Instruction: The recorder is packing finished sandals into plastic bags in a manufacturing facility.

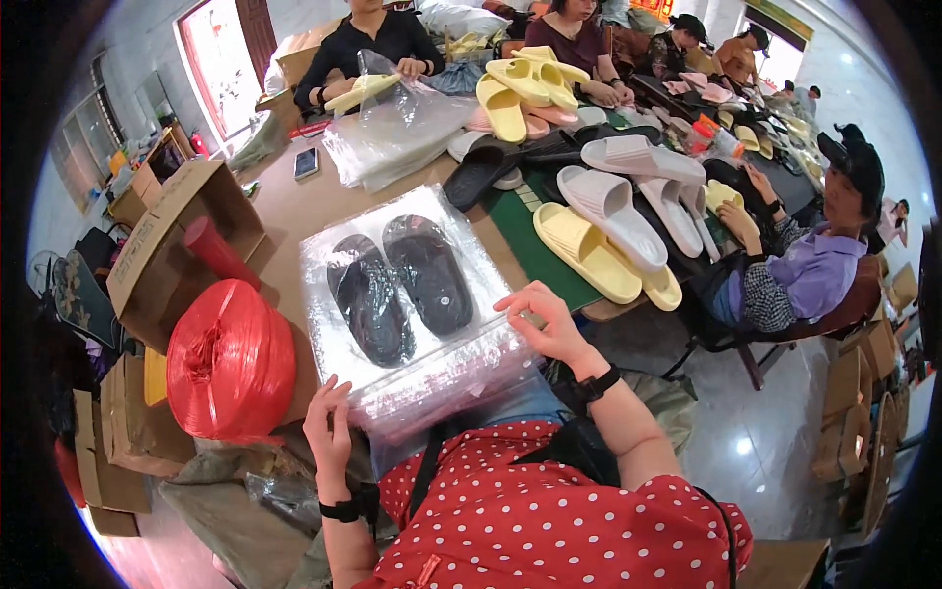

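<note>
A pair of black slide slippers [399, 290] lies side by side inside a clear plastic bag [314, 257], on a pile of shiny bags [412, 404] at the table edge in front of me. My right hand [546, 322] pinches the bag's right edge between thumb and fingers. At the near left corner is my left hand [329, 430], fingers stretched and apart, close beside the bag's edge; whether it touches the plastic is hard to see. To the right are loose grey slippers [610, 211] and pale yellow slippers [586, 253].
A big red twine roll [232, 359] and an open cardboard box [182, 250] stand at left. A phone [306, 163] and clear bags [388, 147] lie farther back. One co-worker [814, 265] sits at right holding a yellow slipper; others sit across the table.
</note>
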Demonstrator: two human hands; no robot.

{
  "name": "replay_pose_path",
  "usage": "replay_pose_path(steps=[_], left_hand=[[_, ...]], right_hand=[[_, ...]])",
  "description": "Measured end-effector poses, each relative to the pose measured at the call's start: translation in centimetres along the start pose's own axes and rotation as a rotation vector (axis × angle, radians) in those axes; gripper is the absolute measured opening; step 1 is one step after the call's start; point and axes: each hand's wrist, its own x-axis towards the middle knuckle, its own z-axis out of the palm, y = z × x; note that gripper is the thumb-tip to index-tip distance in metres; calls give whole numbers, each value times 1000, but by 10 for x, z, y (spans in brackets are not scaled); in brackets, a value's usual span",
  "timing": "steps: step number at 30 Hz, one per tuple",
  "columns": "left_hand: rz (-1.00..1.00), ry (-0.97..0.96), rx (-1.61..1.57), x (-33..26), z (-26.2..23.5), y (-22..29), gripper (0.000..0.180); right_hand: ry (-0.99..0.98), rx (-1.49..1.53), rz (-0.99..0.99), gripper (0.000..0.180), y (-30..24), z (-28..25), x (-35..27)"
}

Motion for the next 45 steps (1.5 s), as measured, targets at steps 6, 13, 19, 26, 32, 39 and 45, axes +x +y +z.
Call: replay_pose_path(steps=[6, 13, 19, 26, 32, 39, 45], left_hand=[[-85, 74, -148, -1, 11, -3, 16], [-24, 156, -141, 2, 17, -12, 19], [-180, 227, -237, 10, 28, -17, 24], [-408, 174, -254, 27, 27, -15, 22], [185, 363, 476, 41, 25, 48, 33], [231, -214, 565, 39, 70, 28, 49], [204, -251, 566, 39, 77, 8, 54]], right_hand=[[68, -25, 127, 5, 6, 12, -5], [93, -15, 151, 3, 18, 25, -8], [239, -36, 342, 15, 16, 42, -3], [302, -158, 445, 16, 25, 55, 1], [277, -273, 481, 17, 21, 54, 0], [179, -364, 494, 12, 20, 56, -1], [362, -589, -138, 29, -46, 73, 23]])
